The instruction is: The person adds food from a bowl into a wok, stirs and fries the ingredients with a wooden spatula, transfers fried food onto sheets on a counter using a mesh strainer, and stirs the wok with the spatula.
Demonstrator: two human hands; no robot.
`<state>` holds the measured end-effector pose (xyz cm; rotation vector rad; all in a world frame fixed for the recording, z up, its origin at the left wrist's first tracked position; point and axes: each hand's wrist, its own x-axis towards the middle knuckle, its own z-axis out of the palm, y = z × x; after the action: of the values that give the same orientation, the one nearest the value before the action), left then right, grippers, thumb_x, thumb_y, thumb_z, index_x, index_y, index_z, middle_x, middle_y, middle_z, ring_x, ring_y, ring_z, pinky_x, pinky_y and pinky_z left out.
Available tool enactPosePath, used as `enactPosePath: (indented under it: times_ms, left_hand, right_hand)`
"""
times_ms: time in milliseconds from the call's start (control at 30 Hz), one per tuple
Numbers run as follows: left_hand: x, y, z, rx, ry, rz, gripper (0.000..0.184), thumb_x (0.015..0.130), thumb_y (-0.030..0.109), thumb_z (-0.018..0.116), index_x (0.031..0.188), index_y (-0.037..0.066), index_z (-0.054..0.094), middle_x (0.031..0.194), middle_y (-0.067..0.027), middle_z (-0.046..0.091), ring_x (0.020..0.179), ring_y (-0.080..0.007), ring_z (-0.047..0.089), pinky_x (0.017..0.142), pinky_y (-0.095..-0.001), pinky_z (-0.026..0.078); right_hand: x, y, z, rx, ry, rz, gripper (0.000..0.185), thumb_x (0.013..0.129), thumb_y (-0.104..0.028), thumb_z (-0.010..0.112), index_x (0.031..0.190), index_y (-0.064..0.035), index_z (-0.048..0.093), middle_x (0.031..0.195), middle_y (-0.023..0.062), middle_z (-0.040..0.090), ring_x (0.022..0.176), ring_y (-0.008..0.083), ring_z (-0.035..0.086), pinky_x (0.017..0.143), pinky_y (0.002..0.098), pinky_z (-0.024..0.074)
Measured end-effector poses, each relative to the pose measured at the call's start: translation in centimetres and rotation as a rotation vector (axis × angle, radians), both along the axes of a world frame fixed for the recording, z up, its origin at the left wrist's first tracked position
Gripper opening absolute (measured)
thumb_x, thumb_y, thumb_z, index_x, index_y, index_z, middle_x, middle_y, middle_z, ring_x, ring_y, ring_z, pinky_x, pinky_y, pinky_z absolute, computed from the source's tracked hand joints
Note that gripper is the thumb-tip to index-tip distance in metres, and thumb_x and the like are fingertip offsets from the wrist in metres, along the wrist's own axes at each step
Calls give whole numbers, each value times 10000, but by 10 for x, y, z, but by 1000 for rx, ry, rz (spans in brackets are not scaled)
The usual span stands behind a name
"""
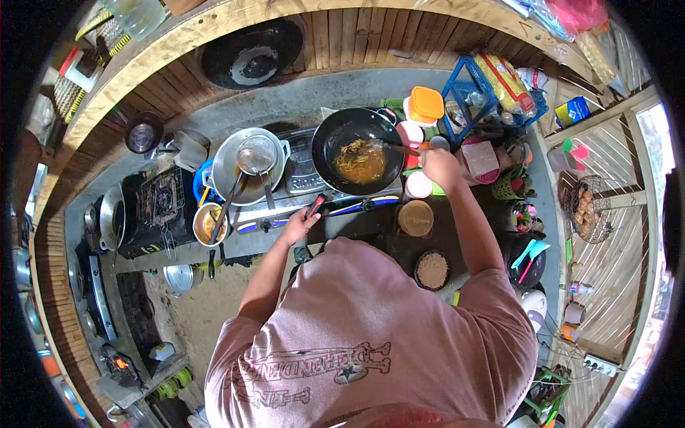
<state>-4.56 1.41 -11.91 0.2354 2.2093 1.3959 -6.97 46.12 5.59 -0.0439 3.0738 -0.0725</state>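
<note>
A black wok (328,153) sits on the right part of a two-burner gas stove (303,175), holding thin browned strips in brownish liquid (360,165). My left hand (300,225) is closed around the wok's red and black handle (315,205) at the stove's front edge. Over the wok's right rim, my right hand (441,166) grips the brown handle of a spatula (404,149). The spatula's metal end reaches into the wok; its tip is hard to make out. Left of the wok, a large metal pan (227,153) carries a wire strainer (257,155).
A small pot (211,225) with a dark utensil stands at the stove's front left. Jars with an orange lid (426,104) and a blue basket (471,100) crowd the right. A round container (415,217) stands near my right forearm. Another wok (251,53) hangs behind.
</note>
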Motion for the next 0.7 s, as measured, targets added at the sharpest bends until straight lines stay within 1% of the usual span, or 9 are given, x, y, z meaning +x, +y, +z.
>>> enactPosePath:
  times_ms: [33, 100, 233, 333, 400, 500, 533, 633, 700]
  left_hand:
    - [0, 1, 4, -1, -6, 7, 397, 958, 455, 661, 1014, 64, 618, 704, 16, 487, 666, -113, 428, 595, -300, 384]
    - [2, 2, 12, -32, -82, -3, 398, 956, 450, 664, 1016, 59, 617, 704, 24, 485, 665, -110, 431, 592, -298, 383]
    - [11, 10, 17, 75, -177, 61, 334, 956, 407, 683, 949, 99, 555, 657, 66, 436, 548, -69, 388, 479, -278, 309]
    - [18, 14, 8, 129, -209, 91, 311, 961, 384, 687, 929, 119, 529, 635, 82, 413, 507, -51, 359, 446, -268, 265]
    - [22, 16, 7, 107, -216, 107, 322, 960, 388, 687, 912, 113, 525, 630, 66, 432, 508, -62, 385, 449, -276, 290]
    - [30, 26, 13, 88, -210, 132, 335, 959, 391, 687, 899, 107, 520, 614, 49, 447, 502, -74, 411, 451, -286, 316]
    - [32, 28, 15, 84, -193, 135, 305, 963, 373, 685, 911, 122, 520, 621, 67, 426, 502, -61, 379, 448, -274, 297]
    - [29, 26, 5, 85, -179, 135, 289, 971, 356, 680, 913, 139, 498, 625, 85, 405, 497, -49, 351, 439, -262, 277]
    - [28, 26, 3, 133, -225, 138, 340, 964, 399, 678, 891, 113, 510, 610, 50, 451, 503, -75, 418, 457, -281, 329]
  right_hand:
    - [5, 1, -7, -1, -6, 7, 246, 927, -180, 550, 1078, -124, 736, 869, 151, 725, 846, 350, 712, 724, 489, 559]
    - [20, 0, -19, -183, 55, 18, 267, 923, -201, 559, 1120, -138, 729, 899, 172, 721, 856, 370, 703, 732, 501, 553]
    - [58, -22, 9, -315, 44, -20, 291, 908, -183, 575, 1156, -135, 720, 940, 193, 709, 860, 397, 680, 749, 510, 536]
    - [81, -36, 13, -270, 27, -1, 294, 904, -179, 579, 1159, -155, 724, 886, 166, 712, 808, 369, 683, 721, 497, 536]
    - [90, -53, 15, -224, 28, 16, 268, 906, -189, 589, 1132, -170, 732, 827, 134, 703, 757, 336, 686, 678, 473, 542]
    - [90, -74, -10, -236, 162, 47, 237, 910, -172, 595, 1100, -141, 732, 874, 132, 706, 753, 323, 693, 655, 458, 551]
    - [91, -79, -10, -254, 175, 38, 234, 901, -156, 601, 1097, -121, 725, 878, 127, 704, 757, 324, 696, 653, 457, 555]
    - [101, -80, 12, -249, 124, -16, 238, 883, -140, 613, 1093, -111, 720, 862, 127, 696, 755, 325, 696, 643, 454, 557]
    - [102, -77, 20, -219, 84, 8, 239, 875, -132, 611, 1087, -112, 721, 849, 122, 691, 751, 317, 698, 632, 446, 558]
